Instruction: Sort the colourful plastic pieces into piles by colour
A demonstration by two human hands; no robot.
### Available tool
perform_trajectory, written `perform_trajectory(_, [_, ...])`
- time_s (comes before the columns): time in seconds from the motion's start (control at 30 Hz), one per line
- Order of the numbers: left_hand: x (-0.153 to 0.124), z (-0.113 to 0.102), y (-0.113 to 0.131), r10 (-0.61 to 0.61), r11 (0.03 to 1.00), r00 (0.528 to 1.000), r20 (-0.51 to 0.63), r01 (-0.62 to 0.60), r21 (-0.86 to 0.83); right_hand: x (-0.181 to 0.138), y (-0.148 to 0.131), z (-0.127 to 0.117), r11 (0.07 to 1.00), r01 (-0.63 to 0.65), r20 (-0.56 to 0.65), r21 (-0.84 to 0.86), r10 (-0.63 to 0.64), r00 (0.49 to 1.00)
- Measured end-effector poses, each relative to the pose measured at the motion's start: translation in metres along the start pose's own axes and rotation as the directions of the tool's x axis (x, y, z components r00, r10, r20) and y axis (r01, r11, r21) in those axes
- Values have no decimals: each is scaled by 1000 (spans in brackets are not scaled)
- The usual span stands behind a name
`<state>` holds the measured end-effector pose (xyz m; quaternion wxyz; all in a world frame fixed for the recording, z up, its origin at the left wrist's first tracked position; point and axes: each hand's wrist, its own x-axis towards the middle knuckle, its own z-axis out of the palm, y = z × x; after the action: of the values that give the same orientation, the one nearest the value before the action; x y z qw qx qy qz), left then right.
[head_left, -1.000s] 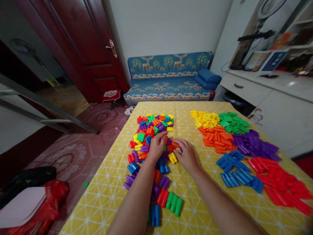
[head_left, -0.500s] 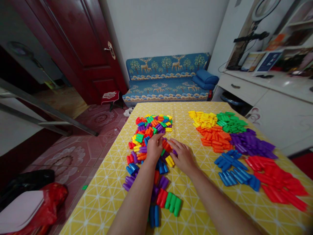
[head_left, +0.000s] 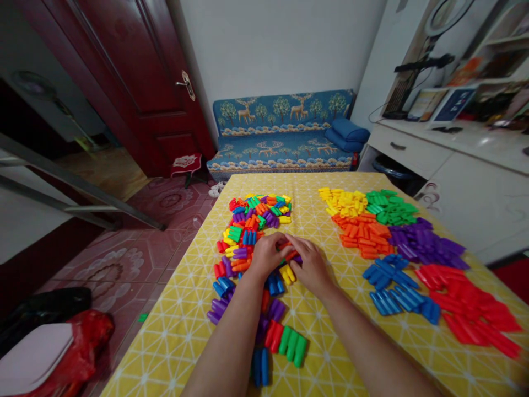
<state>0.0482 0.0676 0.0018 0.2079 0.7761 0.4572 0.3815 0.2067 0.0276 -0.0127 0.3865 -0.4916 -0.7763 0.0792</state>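
Both hands meet over the mixed pile of plastic tube-shaped blocks (head_left: pixel 250 223) on the left half of the table. An orange block (head_left: pixel 291 255) shows between them. My left hand (head_left: pixel 268 255) is closed, its thumb and fingers pinching the block's left end. My right hand (head_left: pixel 309 266) curls around the other side, with its fingers bent over the block. Just below the fingers lies a yellow block (head_left: pixel 287 274). A bit of purple shows under the right hand. Nearer to me, a green block (head_left: pixel 293 346) lies beside a red block (head_left: pixel 274 336).
On the right, blocks lie grouped by colour: yellow (head_left: pixel 344 202), green (head_left: pixel 390 207), orange (head_left: pixel 363 236), purple (head_left: pixel 427 241), blue (head_left: pixel 399 286) and red (head_left: pixel 471 303). A yellow patterned cloth (head_left: pixel 330 353) covers the table. Behind it stands a blue sofa (head_left: pixel 281 146).
My left hand has moved slightly right and toward me, and its fingers have closed on the orange block. My right hand stays nearly in place.
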Motion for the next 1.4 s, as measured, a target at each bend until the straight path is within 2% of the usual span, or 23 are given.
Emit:
perform_trajectory(0.1, [-1, 2, 0, -28, 991, 999, -47, 22, -131, -1, -1, -1, 999, -31, -52, 28, 33, 998])
perform_trajectory(0.23, [-2, -3, 4, -62, 984, 996, -65, 50, -173, -2, -2, -3, 999, -43, -103, 12, 44, 994])
perform_trajectory(0.37, [-1, -10, 11, 8, 982, 996, -83, -24, -190, -2, 3, -4, 993, -113, -179, 37, 118, 977])
perform_trajectory(0.47, [-1, -10, 12, 41, 976, 997, -61, -53, -213, -1, 6, -3, 985, -148, -164, 93, 162, 973])
perform_trajectory(0.63, [-2, -5, 7, -42, 979, 998, 53, 51, -195, -1, 1, -4, 944, -138, -154, 301, 190, 970])
perform_trajectory(0.7, [-2, -4, 6, -54, 986, 997, 49, 61, -155, -2, 1, -3, 915, -164, -150, 368, 233, 961])
perform_trajectory(0.77, [-2, -6, 6, -94, 991, 995, -29, 91, -94, -2, 4, -1, 881, -217, -191, 421, 320, 928])
perform_trajectory(0.87, [-1, -9, 5, -162, 984, 967, -196, 172, 36, -3, 13, 2, 803, -300, -263, 514, 481, 836])
perform_trajectory(0.93, [0, -10, 4, -119, 980, 949, -291, 159, 118, -3, 16, 3, 772, -336, -258, 539, 532, 806])
perform_trajectory(1.07, [1, -10, 4, 62, 970, 919, -389, 37, 242, -1, 15, 1, 784, -365, -265, 502, 541, 798])
perform_trajectory(1.17, [0, -9, 4, 87, 972, 952, -292, -17, 233, 0, 15, 1, 795, -368, -283, 482, 539, 793])
perform_trajectory(1.27, [-1, -7, 4, 109, 981, 993, -40, -101, 169, -1, 16, 3, 769, -354, -270, 532, 550, 790])
perform_trajectory(1.33, [-1, -5, 3, 156, 970, 982, 109, -173, 172, -1, 16, 5, 748, -338, -258, 571, 554, 791])
perform_trajectory(1.4, [-1, -3, 2, 170, 955, 968, 184, -208, 213, -1, 16, 4, 748, -343, -254, 568, 556, 792])
